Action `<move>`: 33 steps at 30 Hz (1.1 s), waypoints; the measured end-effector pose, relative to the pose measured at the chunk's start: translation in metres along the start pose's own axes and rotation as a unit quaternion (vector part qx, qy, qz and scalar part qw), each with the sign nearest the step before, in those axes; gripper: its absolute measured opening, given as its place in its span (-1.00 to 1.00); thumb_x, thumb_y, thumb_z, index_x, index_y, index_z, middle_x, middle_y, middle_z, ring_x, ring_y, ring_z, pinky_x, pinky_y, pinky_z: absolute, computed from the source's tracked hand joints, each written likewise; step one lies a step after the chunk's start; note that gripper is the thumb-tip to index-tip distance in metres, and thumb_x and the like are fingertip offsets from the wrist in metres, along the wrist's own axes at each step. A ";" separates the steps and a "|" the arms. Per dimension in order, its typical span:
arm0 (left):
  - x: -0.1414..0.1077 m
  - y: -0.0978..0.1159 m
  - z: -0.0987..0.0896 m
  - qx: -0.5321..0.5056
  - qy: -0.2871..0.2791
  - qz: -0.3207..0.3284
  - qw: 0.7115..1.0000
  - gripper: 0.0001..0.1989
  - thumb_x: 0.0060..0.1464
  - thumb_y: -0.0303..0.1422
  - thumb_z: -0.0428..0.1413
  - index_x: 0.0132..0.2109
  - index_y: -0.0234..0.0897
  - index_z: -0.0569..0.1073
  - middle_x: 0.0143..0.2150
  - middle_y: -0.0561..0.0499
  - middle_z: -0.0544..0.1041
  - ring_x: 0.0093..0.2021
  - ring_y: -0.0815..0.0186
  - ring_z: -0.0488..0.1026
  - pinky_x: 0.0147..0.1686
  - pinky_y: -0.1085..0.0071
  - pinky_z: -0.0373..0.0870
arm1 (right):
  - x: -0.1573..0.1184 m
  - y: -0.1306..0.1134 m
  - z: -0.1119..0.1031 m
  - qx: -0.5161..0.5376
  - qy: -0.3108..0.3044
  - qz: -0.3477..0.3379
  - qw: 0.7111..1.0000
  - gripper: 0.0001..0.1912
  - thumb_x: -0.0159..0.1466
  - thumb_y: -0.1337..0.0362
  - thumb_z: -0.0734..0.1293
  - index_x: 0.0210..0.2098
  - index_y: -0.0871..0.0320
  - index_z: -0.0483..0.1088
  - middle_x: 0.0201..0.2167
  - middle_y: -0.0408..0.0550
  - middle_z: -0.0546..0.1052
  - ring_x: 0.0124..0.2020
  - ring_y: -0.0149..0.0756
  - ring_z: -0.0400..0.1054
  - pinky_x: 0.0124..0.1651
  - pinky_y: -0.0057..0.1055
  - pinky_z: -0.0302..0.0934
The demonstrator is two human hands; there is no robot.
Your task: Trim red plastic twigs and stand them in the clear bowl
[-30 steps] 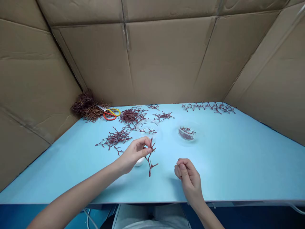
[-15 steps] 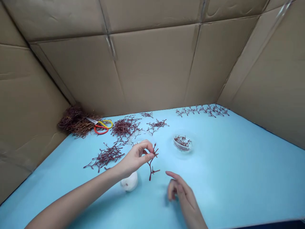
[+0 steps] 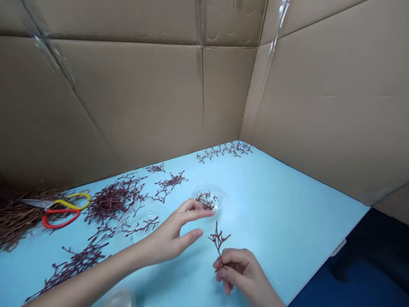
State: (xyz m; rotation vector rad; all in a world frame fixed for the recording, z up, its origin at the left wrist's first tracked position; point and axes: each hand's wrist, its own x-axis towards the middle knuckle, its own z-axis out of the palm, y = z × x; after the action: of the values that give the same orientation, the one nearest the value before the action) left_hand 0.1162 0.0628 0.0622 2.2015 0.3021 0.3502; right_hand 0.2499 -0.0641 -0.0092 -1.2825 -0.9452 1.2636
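Pinched between the thumb and fingers of my right hand (image 3: pixel 238 270) is a dark red-brown branched twig (image 3: pixel 217 239), its forked tips pointing up. My left hand (image 3: pixel 179 232) is open, thumb and fingers apart, just left of that twig. Its fingertips reach over or touch the near rim of a small clear bowl (image 3: pixel 220 194) holding short twig pieces (image 3: pixel 206 200). Which of the two I cannot tell. Another clear bowl (image 3: pixel 123 219) with a few twigs sits behind my left forearm. A whitish round object (image 3: pixel 119 298) shows partly at the bottom edge.
Scissors (image 3: pixel 64 209) with red and yellow handles lie on a brown twig bundle (image 3: pixel 19 217) at left. Twig heaps (image 3: pixel 111 198) spread along the left and back of the blue table (image 3: pixel 271 204). A twig row (image 3: pixel 225 150) lies at the back corner. Cardboard walls (image 3: pixel 143 98) stand behind and right.
The view has turned right. The branched twig has passed from my left hand to my right hand. My left hand has opened and moved toward the bowl of short pieces.
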 end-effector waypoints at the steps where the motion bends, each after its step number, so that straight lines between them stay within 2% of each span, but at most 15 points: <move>1: 0.010 -0.001 -0.004 0.060 -0.001 0.002 0.998 -0.69 0.09 -0.36 -0.14 0.00 -0.15 0.24 -0.11 -0.04 0.21 -0.07 0.28 0.18 -0.04 0.32 0.13 | 0.002 -0.006 -0.015 -0.048 0.021 -0.012 0.999 -0.62 -0.07 -0.04 0.28 -0.57 0.20 0.33 -0.71 -0.18 0.31 -0.75 -0.51 0.15 -0.67 -0.52 0.04; 3: 0.036 -0.004 -0.010 0.201 -0.008 -0.007 0.980 -0.68 0.10 -0.41 -0.16 0.01 -0.17 0.22 -0.12 -0.06 0.25 -0.07 0.26 0.18 -0.05 0.29 0.15 | 0.016 -0.021 -0.049 -0.186 0.089 -0.053 0.977 -0.62 0.06 0.00 0.17 -0.51 0.21 0.35 -0.76 -0.19 0.30 -0.76 -0.48 0.16 -0.65 -0.49 0.09; 4: 0.052 -0.005 -0.013 0.276 -0.016 -0.017 0.961 -0.70 0.09 -0.42 -0.16 -0.02 -0.19 0.26 -0.13 -0.06 0.27 -0.08 0.25 0.20 -0.07 0.27 0.17 | 0.028 -0.029 -0.067 -0.277 0.137 -0.068 0.949 -0.65 0.11 0.06 0.15 -0.52 0.21 0.35 -0.74 -0.19 0.32 -0.73 -0.47 0.19 -0.61 -0.48 0.13; 6: 0.088 -0.010 -0.016 0.410 -0.050 -0.061 0.908 -0.72 0.10 -0.40 -0.15 -0.03 -0.18 0.27 -0.12 -0.04 0.29 -0.08 0.26 0.22 -0.09 0.27 0.20 | 0.062 -0.044 -0.101 -0.325 0.189 -0.071 0.924 -0.73 0.16 0.19 0.16 -0.52 0.22 0.33 -0.69 -0.18 0.35 -0.65 -0.46 0.25 -0.48 -0.46 0.19; 8: 0.130 -0.019 -0.018 0.438 -0.063 -0.083 0.893 -0.73 0.10 -0.38 -0.12 -0.04 -0.24 0.28 -0.12 -0.06 0.32 -0.07 0.21 0.23 -0.10 0.21 0.22 | 0.105 -0.052 -0.131 -0.366 0.220 -0.058 0.903 -0.78 0.18 0.25 0.18 -0.48 0.25 0.34 -0.62 -0.18 0.38 -0.56 -0.46 0.28 -0.38 -0.42 0.22; 10: 0.173 -0.033 -0.019 0.456 -0.079 -0.109 0.880 -0.73 0.08 -0.36 -0.06 -0.05 -0.29 0.28 -0.14 -0.07 0.34 -0.09 0.21 0.27 -0.11 0.16 0.24 | 0.149 -0.053 -0.153 -0.405 0.247 -0.041 0.879 -0.80 0.20 0.23 0.18 -0.34 0.25 0.33 -0.41 -0.14 0.42 -0.41 -0.43 0.32 -0.33 -0.37 0.24; 12: 0.213 -0.050 -0.019 0.478 -0.080 -0.143 0.863 -0.71 0.07 -0.30 -0.03 -0.07 -0.34 0.27 -0.11 -0.08 0.33 -0.11 0.24 0.30 -0.12 0.16 0.27 | 0.187 -0.049 -0.167 -0.439 0.267 -0.029 0.858 -0.79 0.21 0.24 0.17 -0.22 0.21 0.30 -0.24 -0.07 0.39 -0.30 -0.39 0.31 -0.26 -0.32 0.24; 16: 0.271 -0.084 -0.017 0.518 -0.058 -0.175 0.836 -0.71 0.07 -0.30 -0.02 -0.08 -0.35 0.27 -0.08 -0.09 0.32 -0.13 0.26 0.31 -0.15 0.20 0.31 | 0.233 -0.040 -0.187 -0.486 0.288 -0.025 0.825 -0.77 0.22 0.25 0.16 -0.15 0.19 0.27 -0.16 -0.04 0.36 -0.23 -0.35 0.30 -0.21 -0.28 0.23; 19: 0.295 -0.103 -0.017 0.545 -0.030 -0.174 0.820 -0.71 0.07 -0.30 -0.02 -0.07 -0.35 0.27 -0.07 -0.09 0.30 -0.11 0.25 0.30 -0.13 0.19 0.30 | 0.251 -0.039 -0.200 -0.511 0.293 -0.027 0.808 -0.76 0.21 0.25 0.17 -0.15 0.20 0.27 -0.16 -0.04 0.36 -0.22 -0.33 0.29 -0.20 -0.26 0.23; 23: 0.311 -0.120 -0.020 0.568 -0.006 -0.168 0.806 -0.71 0.07 -0.31 -0.02 -0.07 -0.35 0.27 -0.06 -0.09 0.30 -0.10 0.24 0.30 -0.13 0.18 0.30 | 0.266 -0.041 -0.212 -0.537 0.286 -0.022 0.793 -0.76 0.21 0.25 0.17 -0.16 0.22 0.27 -0.19 -0.04 0.37 -0.24 -0.34 0.30 -0.22 -0.26 0.23; 27: 0.318 -0.126 -0.023 0.579 0.007 -0.162 0.799 -0.72 0.07 -0.31 -0.02 -0.07 -0.35 0.27 -0.06 -0.09 0.30 -0.09 0.24 0.29 -0.13 0.18 0.29 | 0.273 -0.042 -0.213 -0.563 0.271 -0.020 0.780 -0.77 0.21 0.25 0.17 -0.17 0.22 0.28 -0.19 -0.05 0.38 -0.24 -0.34 0.30 -0.21 -0.27 0.23; 33: 0.320 -0.125 -0.017 0.587 0.006 -0.149 0.796 -0.72 0.07 -0.31 -0.02 -0.08 -0.35 0.28 -0.07 -0.09 0.30 -0.10 0.24 0.30 -0.13 0.18 0.30 | 0.278 -0.043 -0.211 -0.590 0.256 -0.014 0.766 -0.76 0.21 0.24 0.18 -0.17 0.21 0.28 -0.18 -0.04 0.37 -0.22 -0.33 0.30 -0.20 -0.25 0.22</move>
State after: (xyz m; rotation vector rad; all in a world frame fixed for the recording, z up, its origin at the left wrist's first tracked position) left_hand 0.3960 0.2576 0.0186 3.2742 1.0938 -0.0640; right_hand 0.4991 0.1828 -0.0329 -2.3844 -1.3664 0.0759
